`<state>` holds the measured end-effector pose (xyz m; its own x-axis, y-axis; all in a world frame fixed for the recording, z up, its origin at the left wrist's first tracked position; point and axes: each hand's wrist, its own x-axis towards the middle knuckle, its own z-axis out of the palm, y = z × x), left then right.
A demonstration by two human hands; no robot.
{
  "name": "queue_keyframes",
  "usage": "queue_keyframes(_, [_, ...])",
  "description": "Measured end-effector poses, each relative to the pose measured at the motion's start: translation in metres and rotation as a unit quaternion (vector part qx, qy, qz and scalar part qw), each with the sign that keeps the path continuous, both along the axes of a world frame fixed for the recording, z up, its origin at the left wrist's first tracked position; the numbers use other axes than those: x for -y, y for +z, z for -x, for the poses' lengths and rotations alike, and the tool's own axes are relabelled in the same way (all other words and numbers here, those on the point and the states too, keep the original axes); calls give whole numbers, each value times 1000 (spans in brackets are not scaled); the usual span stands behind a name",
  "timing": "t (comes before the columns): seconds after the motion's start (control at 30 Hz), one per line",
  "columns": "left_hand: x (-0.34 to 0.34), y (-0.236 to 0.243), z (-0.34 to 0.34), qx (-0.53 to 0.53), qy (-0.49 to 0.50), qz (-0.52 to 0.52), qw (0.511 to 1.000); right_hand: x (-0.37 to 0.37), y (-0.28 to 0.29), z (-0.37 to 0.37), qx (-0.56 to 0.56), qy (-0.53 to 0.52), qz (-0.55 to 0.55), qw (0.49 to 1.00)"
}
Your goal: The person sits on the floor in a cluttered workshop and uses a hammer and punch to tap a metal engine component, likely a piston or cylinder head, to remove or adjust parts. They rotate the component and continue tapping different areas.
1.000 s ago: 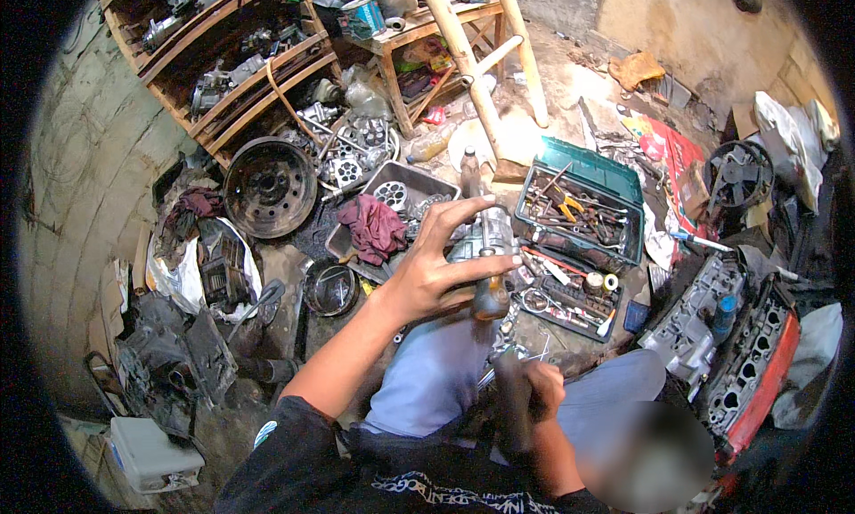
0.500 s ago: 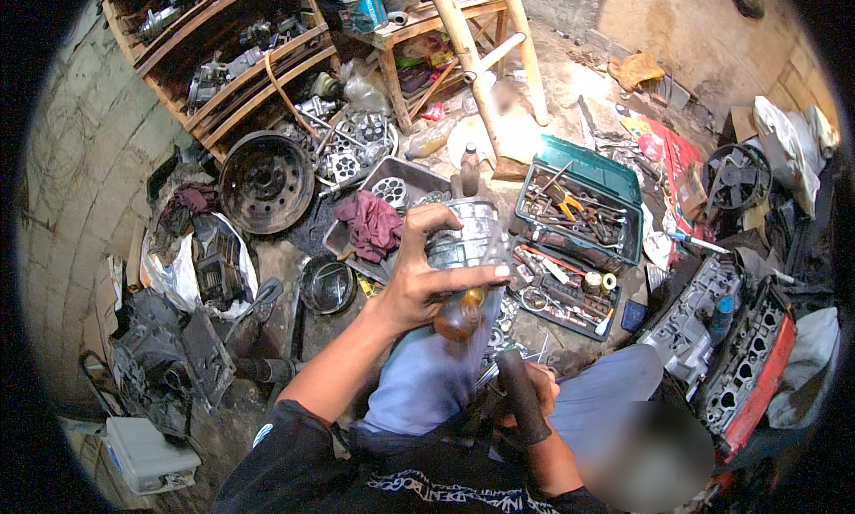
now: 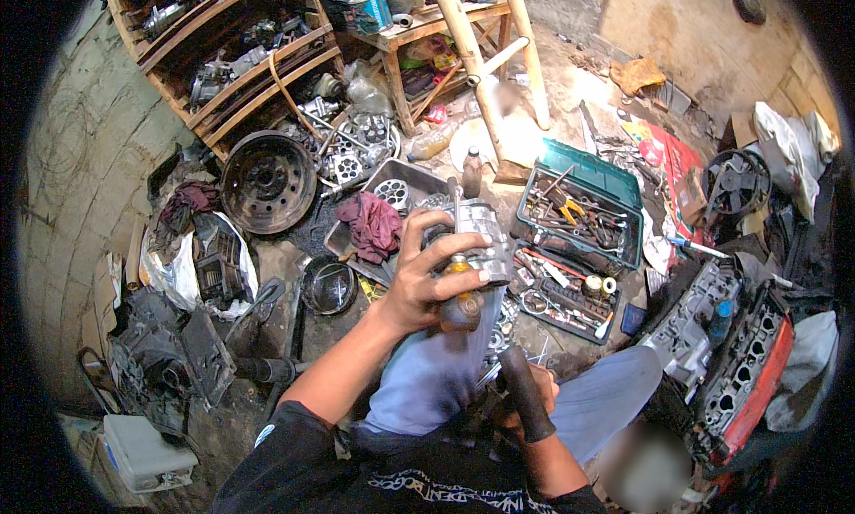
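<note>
My left hand [image 3: 427,273] is closed around a screwdriver with an amber and dark handle [image 3: 460,309]. Its fingers lie across a silvery, ribbed cylindrical metal part [image 3: 484,238], just above my left knee [image 3: 427,371]. What bears the part's weight is hidden. Low in front of my body, my right hand [image 3: 541,391] is wrapped round a dark, thick, bar-like tool [image 3: 524,394]; its far end is hidden, so its kind is unclear.
An open green toolbox [image 3: 579,202] full of tools stands ahead right, beside a black tool tray [image 3: 570,314]. A grey bin [image 3: 401,171] with a maroon rag [image 3: 370,224] lies ahead left, near a wheel rim [image 3: 267,183]. Engine cylinder heads [image 3: 744,371] lie right.
My left hand's fingers have closed in over the metal part, and the screwdriver stands more upright. The part has turned slightly. My right hand has barely moved.
</note>
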<state>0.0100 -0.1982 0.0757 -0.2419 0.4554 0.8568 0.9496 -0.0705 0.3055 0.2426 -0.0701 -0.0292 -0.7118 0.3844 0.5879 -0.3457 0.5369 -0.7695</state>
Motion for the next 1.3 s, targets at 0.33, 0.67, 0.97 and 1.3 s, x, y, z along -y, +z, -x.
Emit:
queue_keyframes(0.33, [1, -1, -1, -57, 6, 31, 998, 3, -4, 0, -1, -1, 16, 1000])
queue_keyframes(0.67, [2, 2, -4, -51, 34, 65, 996, 0, 17, 5, 2, -23, -101, 995])
queue_keyframes(0.97, [1, 6, -7, -81, 46, 71, 993, 0, 12, 5, 29, -9, -78, 996])
queue_keyframes(1.3, [-2, 6, -12, -100, 59, 80, 990, 5, 22, 6, 40, -25, -48, 998])
